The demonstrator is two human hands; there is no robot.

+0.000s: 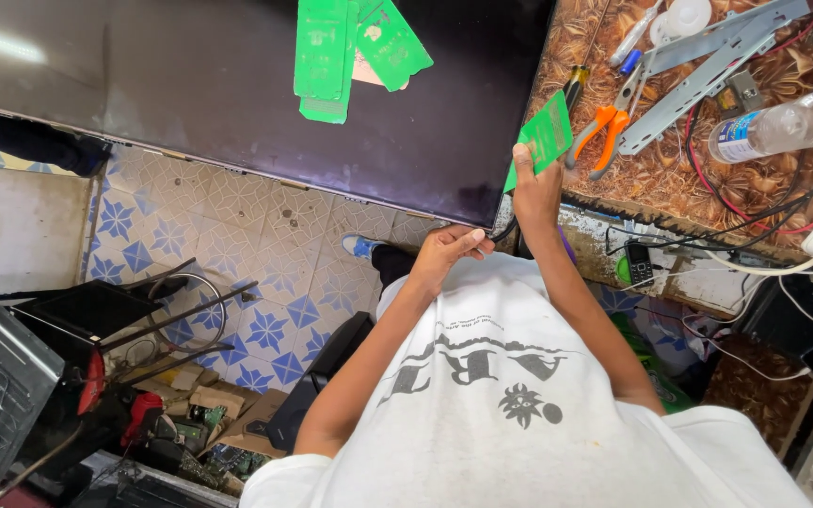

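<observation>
Right hand (pixel 535 183): closed in a pinch on the lower edge of a green card (pixel 542 137), held upright at the corner of the dark panel.
Left hand (pixel 446 252): curled shut, fingertips together at a thin black cable (pixel 503 229) that hangs off the panel's near corner; whether it grips the cable cannot be told.
Green card: thin, flat, judged light and semi-stiff; it likely bends under a hard pinch. Best hold judged to be by the edges, thumb on one face, fingers on the other.
Dark panel (pixel 237 85): large, glossy, flat sheet lying across the worktop (pixel 670 179) and overhanging the tiled floor (pixel 256 235). Judged fragile and slippery on its face.
Loose green strips (pixel 331 56): lying on the panel's far part, well apart from both hands.
Edges: the panel's near corner sits just beside both hands; the worktop edge runs just right of the right wrist.
Obstacles right: orange-handled pliers (pixel 602 132), grey metal brackets (pixel 708 56), a clear plastic bottle (pixel 773 127), red and black wires (pixel 783 202).
Open room: above the panel's bare middle; the worktop's right side is crowded.
</observation>
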